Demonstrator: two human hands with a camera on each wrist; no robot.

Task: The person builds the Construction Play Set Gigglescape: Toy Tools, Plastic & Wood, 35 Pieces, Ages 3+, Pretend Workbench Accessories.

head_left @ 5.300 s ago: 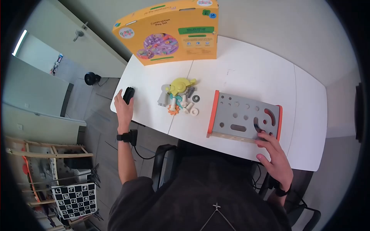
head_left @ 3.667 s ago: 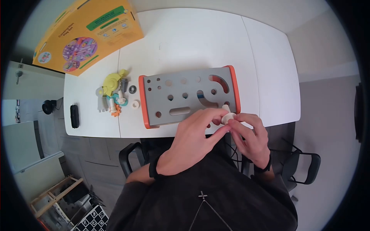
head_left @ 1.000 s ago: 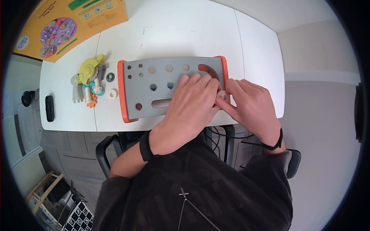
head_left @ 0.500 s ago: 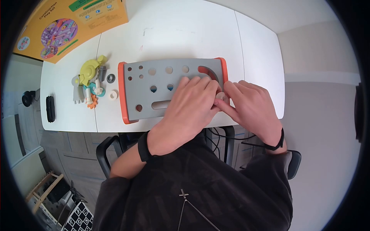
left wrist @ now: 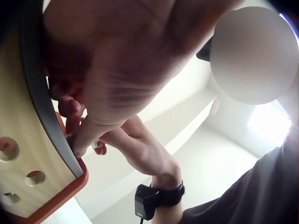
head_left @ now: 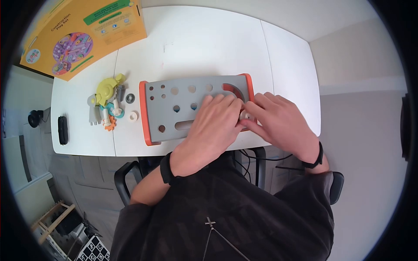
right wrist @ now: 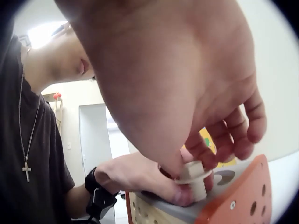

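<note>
One cream threaded bolt (right wrist: 194,179), plastic-looking, with a faceted head, round flange and ridged shank; long axis near upright, head up. Location: between both hands, at the near right corner of the perforated toy workbench (head_left: 185,98), beside the orange end panel (right wrist: 243,196); whether its tip sits in a hole cannot be told. Left hand (head_left: 213,128): fingers curled, thumb against the shank from the left. Right hand (head_left: 285,126): thumb and fingertips closed in a pinch about the head and flange, remaining fingers loosely bent. Neither is nearer; both touch it. Workbench: smooth grey top, round holes, straight and curved slots, pale wood-grained side (left wrist: 18,116). Well to the left: orange gear (head_left: 111,124), cream ring (head_left: 133,116), dark grey ring (head_left: 130,98).
</note>
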